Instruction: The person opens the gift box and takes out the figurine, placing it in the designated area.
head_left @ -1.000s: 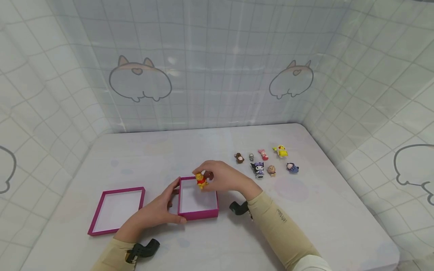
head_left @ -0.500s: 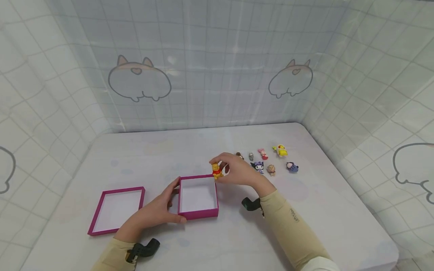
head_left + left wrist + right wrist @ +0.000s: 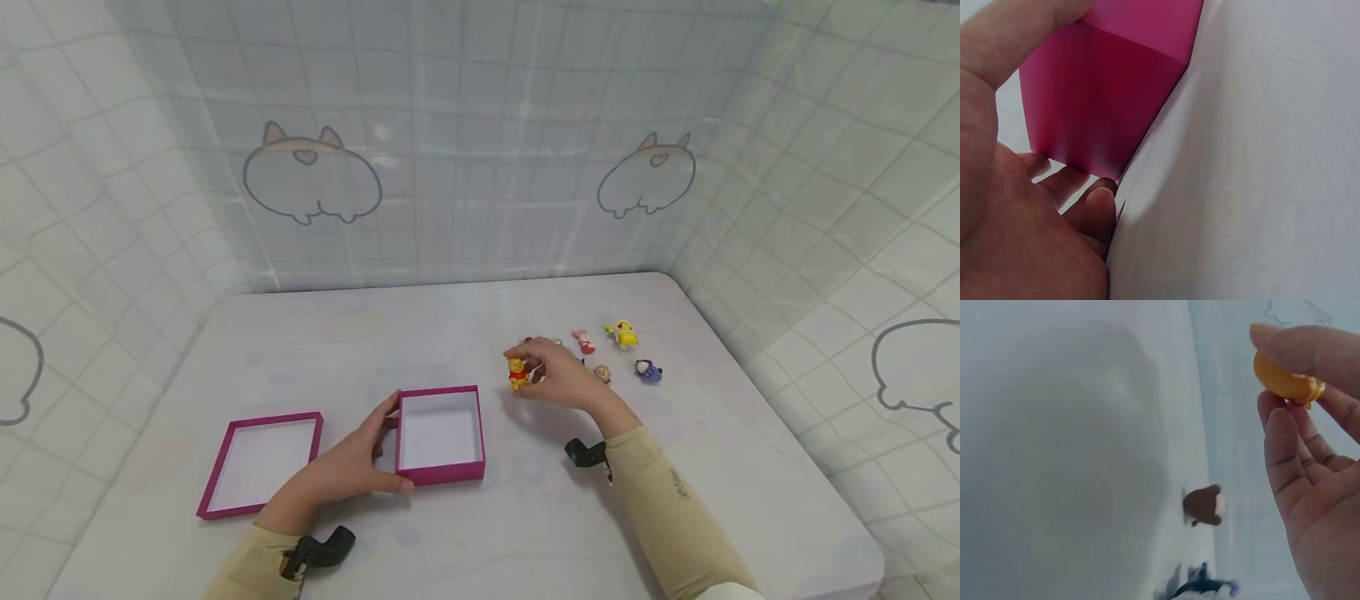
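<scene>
My right hand (image 3: 566, 379) pinches a yellow bear figurine (image 3: 517, 375) with a red shirt between thumb and fingers, raised above the table to the right of a magenta box (image 3: 441, 474). In the right wrist view the bear figurine (image 3: 1280, 378) shows only its yellow side, partly behind the thumb. The box is open-topped with a white inside, and nothing shows in it. My left hand (image 3: 348, 467) grips its left side, thumb at the front corner and fingers at the back. The left wrist view shows the box's magenta wall (image 3: 1094, 94) between thumb and fingers.
A magenta-rimmed lid (image 3: 217, 475) lies inside up at the left, partly behind my left forearm. Several figurines lie at the right: a yellow one (image 3: 622, 334), a pink-and-red one (image 3: 583, 341), a blue one (image 3: 648, 371). A brown one (image 3: 1202, 505) stands near my right hand.
My right hand has moved right with the bear figurine, from over the box to beside the other figurines, covering some of them. The left hand and the box have stayed put.
</scene>
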### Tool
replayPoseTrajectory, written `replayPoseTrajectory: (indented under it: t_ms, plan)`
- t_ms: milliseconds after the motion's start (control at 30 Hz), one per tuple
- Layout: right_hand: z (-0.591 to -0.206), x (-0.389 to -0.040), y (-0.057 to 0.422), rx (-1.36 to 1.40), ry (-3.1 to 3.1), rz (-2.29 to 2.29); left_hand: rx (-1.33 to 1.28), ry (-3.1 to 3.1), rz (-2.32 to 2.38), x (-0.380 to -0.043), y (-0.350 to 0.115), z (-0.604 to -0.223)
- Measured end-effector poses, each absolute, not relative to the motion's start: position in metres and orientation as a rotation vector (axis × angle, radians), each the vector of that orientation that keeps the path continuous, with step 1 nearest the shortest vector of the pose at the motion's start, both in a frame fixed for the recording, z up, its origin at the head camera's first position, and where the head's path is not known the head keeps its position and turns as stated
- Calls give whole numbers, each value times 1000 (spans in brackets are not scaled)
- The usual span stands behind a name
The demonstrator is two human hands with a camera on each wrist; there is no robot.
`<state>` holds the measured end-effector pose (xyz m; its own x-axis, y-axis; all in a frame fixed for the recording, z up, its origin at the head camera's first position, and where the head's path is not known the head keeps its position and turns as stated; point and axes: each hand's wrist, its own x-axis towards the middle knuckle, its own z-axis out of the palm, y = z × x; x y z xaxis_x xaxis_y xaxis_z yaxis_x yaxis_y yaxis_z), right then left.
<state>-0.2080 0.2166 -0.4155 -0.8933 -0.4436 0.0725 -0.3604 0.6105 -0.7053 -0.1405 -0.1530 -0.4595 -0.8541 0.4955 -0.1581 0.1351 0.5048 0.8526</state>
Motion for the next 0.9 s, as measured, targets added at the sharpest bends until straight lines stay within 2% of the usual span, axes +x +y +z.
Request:
replayPoseTrajectory:
  t_ms: [633, 900]
  plan:
    - [-427, -208, 218, -344, 2771, -823, 525, 2368, 1279, -141, -154, -456]
    - [-427, -210, 217, -311, 2763, -750, 518, 2375, 1271, -141, -155, -454]
